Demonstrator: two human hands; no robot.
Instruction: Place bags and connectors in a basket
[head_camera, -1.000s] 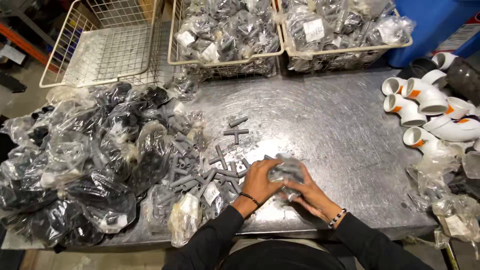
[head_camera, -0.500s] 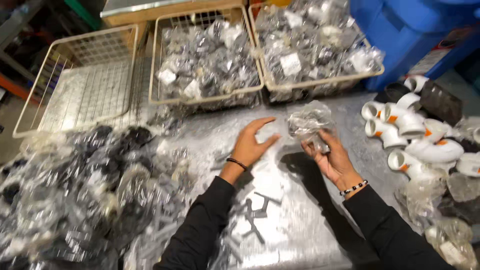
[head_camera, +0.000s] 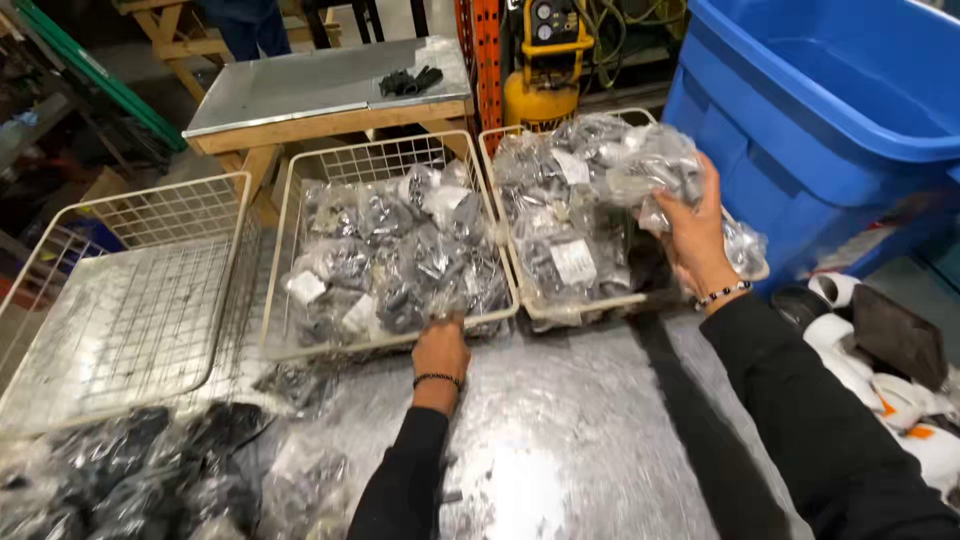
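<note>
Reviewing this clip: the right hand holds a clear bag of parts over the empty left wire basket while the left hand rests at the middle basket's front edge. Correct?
Not quite. The head view shows the right hand holding the clear bag over the full right wire basket, not the empty left one. The left hand does rest at the middle basket's front edge.

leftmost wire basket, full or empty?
Empty: the leftmost wire basket shows only bare mesh, while the two baskets beside it hold bagged parts.

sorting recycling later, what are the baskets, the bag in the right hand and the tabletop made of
Baskets: coated wire, seemingly; cream open grid.
Bag in the right hand: clear thin plastic, glossy and crinkled, holding dark parts.
Tabletop: probably sheet metal; dull grey with a smeared shine.
</note>
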